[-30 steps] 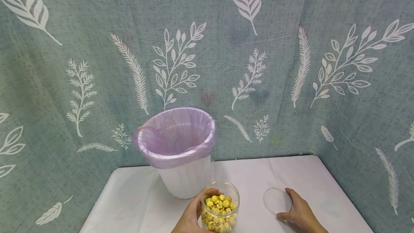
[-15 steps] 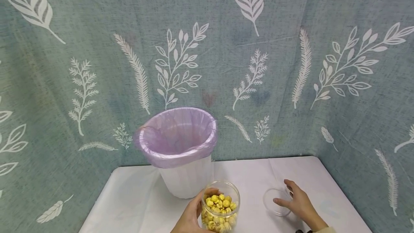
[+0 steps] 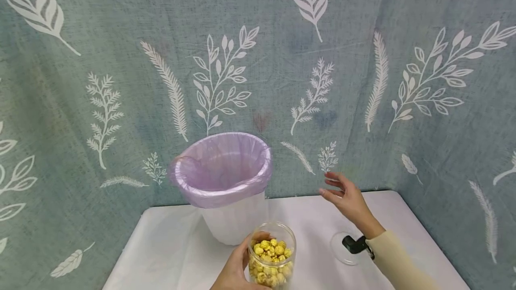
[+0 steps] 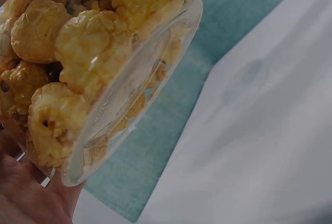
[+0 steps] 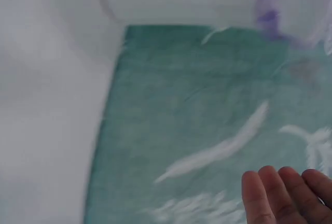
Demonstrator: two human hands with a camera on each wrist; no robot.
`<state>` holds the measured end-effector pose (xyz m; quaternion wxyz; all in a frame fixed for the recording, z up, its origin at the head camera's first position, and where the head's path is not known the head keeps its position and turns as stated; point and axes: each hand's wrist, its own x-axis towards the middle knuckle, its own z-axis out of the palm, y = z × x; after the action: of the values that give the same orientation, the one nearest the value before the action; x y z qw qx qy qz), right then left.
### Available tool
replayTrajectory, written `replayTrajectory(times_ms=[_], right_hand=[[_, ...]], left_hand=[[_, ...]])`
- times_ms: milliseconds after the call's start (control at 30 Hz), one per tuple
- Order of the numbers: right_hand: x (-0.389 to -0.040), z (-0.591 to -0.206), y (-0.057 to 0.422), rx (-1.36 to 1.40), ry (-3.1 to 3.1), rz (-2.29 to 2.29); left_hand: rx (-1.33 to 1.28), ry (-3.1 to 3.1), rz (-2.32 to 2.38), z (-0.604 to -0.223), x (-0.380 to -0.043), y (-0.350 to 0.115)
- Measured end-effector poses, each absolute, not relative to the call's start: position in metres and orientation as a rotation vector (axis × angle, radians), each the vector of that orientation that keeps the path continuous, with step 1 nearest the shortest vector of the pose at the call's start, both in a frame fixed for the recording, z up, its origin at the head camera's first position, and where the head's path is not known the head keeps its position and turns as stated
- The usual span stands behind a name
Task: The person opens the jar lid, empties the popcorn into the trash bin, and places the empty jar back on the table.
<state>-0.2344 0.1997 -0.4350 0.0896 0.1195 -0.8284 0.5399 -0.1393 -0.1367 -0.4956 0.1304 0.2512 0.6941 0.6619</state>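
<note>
My left hand (image 3: 235, 265) grips a clear round jar (image 3: 272, 272) of yellow popcorn (image 3: 269, 252) at the table's near side. The jar's mouth is uncovered. Close up in the left wrist view, fingers wrap behind the jar (image 4: 135, 94), whose base is tilted. My right hand (image 3: 348, 198) is raised over the back of the table, fingers spread and holding nothing; in the right wrist view its fingers (image 5: 285, 195) look extended. Below that wrist, a clear round lid (image 3: 339, 254) lies on the table, partly covered by the sleeve and wrist camera.
A white bin (image 3: 238, 223) with a purple bag liner (image 3: 225, 196) folded over its rim stands behind the jar, left of my right hand. A white cloth covers the table (image 3: 161, 254). Green leaf-patterned fabric (image 3: 250, 79) hangs behind and at both sides.
My right hand has let go of the lid and moved up, away from me and to the left. The lid stays on the table. My left hand keeps the jar in nearly the same place.
</note>
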Motion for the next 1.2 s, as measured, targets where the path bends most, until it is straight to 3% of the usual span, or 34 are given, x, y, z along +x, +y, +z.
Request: replayTrajectory(times_ms=[200,433,667,767,1000,1200], right_hand=[[-0.255,-0.379,0.159,0.556,-2.373,1.711],[-0.273,-0.347,0.116,0.686,-2.314,1.683],[-0.257,-0.322,0.086,0.732,-2.308,1.661],[-0.255,-0.324,0.080,0.726,-2.341,1.658],[-0.288,-0.361,0.076,0.746,-2.323,1.672],[-0.287,-0.365,0.073,0.778,-2.250,1.708]], left_hand=[[0.710,2.014,1.938,-0.490,-0.137,-0.144],[0.760,2.027,1.972,-0.485,-0.133,-0.149],[0.757,2.049,1.992,-0.476,-0.127,-0.157],[0.743,2.067,1.998,-0.470,-0.124,-0.161],[0.847,2.123,2.013,-0.450,-0.121,-0.176],[0.977,2.189,2.026,-0.431,-0.120,-0.193]])
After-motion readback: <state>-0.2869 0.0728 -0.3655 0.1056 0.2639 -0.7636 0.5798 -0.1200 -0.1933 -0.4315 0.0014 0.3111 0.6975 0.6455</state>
